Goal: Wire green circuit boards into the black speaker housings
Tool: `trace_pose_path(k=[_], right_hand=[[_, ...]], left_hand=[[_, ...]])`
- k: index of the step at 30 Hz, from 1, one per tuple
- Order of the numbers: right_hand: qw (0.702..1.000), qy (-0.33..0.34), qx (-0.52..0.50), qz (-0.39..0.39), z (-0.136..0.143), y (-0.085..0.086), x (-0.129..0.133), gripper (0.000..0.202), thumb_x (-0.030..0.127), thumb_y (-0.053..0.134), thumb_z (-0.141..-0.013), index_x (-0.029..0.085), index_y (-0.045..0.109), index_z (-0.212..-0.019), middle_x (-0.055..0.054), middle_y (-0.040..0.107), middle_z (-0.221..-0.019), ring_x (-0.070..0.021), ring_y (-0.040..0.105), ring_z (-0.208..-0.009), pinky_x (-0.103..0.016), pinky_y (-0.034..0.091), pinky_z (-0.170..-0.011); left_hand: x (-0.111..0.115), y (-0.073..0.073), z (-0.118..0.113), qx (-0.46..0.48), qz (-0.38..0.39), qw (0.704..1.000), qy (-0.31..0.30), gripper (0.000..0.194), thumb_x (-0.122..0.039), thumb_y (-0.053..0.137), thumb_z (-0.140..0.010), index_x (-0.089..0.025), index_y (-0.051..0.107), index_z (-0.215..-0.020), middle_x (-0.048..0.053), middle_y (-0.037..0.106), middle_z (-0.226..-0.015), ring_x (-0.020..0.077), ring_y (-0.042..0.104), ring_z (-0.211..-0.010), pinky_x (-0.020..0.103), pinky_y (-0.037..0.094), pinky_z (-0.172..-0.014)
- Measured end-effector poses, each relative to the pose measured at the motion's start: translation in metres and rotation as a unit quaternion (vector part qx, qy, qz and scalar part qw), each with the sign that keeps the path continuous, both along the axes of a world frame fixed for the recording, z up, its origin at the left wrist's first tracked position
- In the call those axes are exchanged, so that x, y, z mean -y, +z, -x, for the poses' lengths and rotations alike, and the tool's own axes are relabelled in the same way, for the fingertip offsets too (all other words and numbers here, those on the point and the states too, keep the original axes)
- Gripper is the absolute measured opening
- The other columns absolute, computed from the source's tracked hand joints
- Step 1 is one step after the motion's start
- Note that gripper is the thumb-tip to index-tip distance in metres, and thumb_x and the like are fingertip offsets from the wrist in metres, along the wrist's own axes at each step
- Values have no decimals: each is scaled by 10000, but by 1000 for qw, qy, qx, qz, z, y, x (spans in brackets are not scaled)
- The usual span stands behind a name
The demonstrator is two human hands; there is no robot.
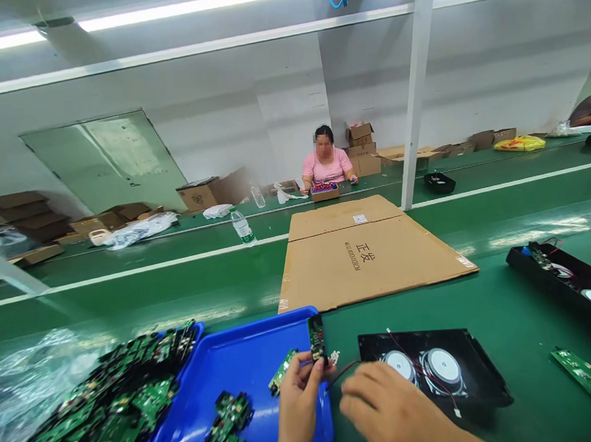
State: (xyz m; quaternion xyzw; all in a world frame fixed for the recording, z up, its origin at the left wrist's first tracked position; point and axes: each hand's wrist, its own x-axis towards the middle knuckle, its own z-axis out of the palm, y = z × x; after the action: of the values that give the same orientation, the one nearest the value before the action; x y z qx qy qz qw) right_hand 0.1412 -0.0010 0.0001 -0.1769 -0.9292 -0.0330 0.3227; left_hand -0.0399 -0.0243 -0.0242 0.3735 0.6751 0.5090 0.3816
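My left hand pinches a small circuit board, held upright over the right rim of a blue tray. White connectors show beside the fingertips. My right hand is just right of it, fingers curled and blurred, so its grip is unclear. A dark reddish wire runs between the two hands. Partly behind my right hand lies a black speaker panel with two round white-backed speakers and thin wires. More circuit boards lie in the tray, and another board is behind my left hand.
At left, many green boards are piled beside clear plastic wrap. A black speaker housing and a loose board lie at right. Flat cardboard and a water bottle are ahead; a co-worker sits beyond.
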Motion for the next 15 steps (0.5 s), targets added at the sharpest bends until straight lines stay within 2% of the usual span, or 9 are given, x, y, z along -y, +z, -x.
trace_pose_path(k=[2, 3, 4, 6, 7, 9, 11, 13, 15], right_hand=[[998, -63, -5, -7, 15, -19, -14, 268, 351, 658, -870, 195, 582, -1073, -65, 677, -1085, -221, 610, -927, -354, 519, -819], [997, -76, 6, -4, 22, -30, -21, 343, 360, 715, -826, 191, 582, -1093, -77, 678, -1097, -238, 615, -948, -384, 513, -863], [997, -78, 19, 3, 28, -41, -27, 308, 333, 741, -808, 196, 599, -1045, -62, 695, -1026, -234, 628, -909, -392, 512, -876], [997, -61, 20, 31, 35, -57, -34, 80, 231, 681, -857, 203, 610, -833, -12, 681, -779, -194, 637, -737, -347, 528, -810], [997, -50, 4, 58, 36, -59, -35, 143, 189, 607, -904, 202, 597, -762, 0, 654, -702, -175, 630, -673, -309, 531, -755], [987, -29, -65, 142, 34, -54, -34, 274, 180, 445, -989, 205, 618, -778, -7, 656, -706, -153, 637, -647, -245, 524, -670], [958, -16, -152, 245, 29, -39, -32, 304, 259, 369, -1032, 210, 653, -934, -17, 685, -790, -133, 651, -663, -203, 521, -629], [920, -15, -218, 326, 24, -23, -31, 293, 349, 399, -1027, 212, 657, -1005, -7, 685, -782, -118, 641, -619, -177, 519, -588], [899, -25, -248, 361, 20, -14, -34, 279, 386, 461, -999, 212, 673, -948, -6, 683, -765, -123, 643, -621, -174, 518, -568]], left_hand=[[-3, -7, 0, 38, -5, 999, 0, 691, -846, 609, -498, -263, 468, -842, 103, 752, -774, 339, 741, -787, 429, 610, -757], [-2, -10, 1, 53, -8, 999, 1, 715, -863, 623, -478, -256, 481, -829, 104, 746, -748, 343, 741, -757, 431, 613, -711], [-1, -13, 2, 65, -12, 998, 3, 719, -864, 640, -482, -247, 498, -823, 104, 743, -740, 343, 740, -748, 428, 613, -685], [3, -19, 3, 86, -25, 996, 8, 683, -830, 678, -536, -228, 528, -822, 105, 748, -776, 334, 741, -776, 412, 611, -670], [6, -20, 4, 106, -39, 993, 15, 651, -791, 711, -564, -218, 541, -821, 108, 755, -818, 325, 741, -800, 402, 610, -682], [9, -21, 2, 161, -85, 982, 49, 585, -699, 783, -592, -196, 562, -791, 112, 761, -890, 301, 736, -854, 376, 605, -731], [12, -20, -1, 201, -130, 967, 91, 544, -618, 851, -569, -172, 587, -734, 101, 756, -866, 280, 731, -860, 337, 600, -730], [13, -16, -6, 217, -144, 959, 110, 508, -551, 891, -554, -158, 604, -701, 74, 732, -757, 259, 729, -806, 296, 592, -670], [13, -14, -10, 252, -133, 954, 90, 497, -488, 926, -525, -159, 580, -662, 70, 716, -706, 248, 723, -718, 281, 576, -584]])
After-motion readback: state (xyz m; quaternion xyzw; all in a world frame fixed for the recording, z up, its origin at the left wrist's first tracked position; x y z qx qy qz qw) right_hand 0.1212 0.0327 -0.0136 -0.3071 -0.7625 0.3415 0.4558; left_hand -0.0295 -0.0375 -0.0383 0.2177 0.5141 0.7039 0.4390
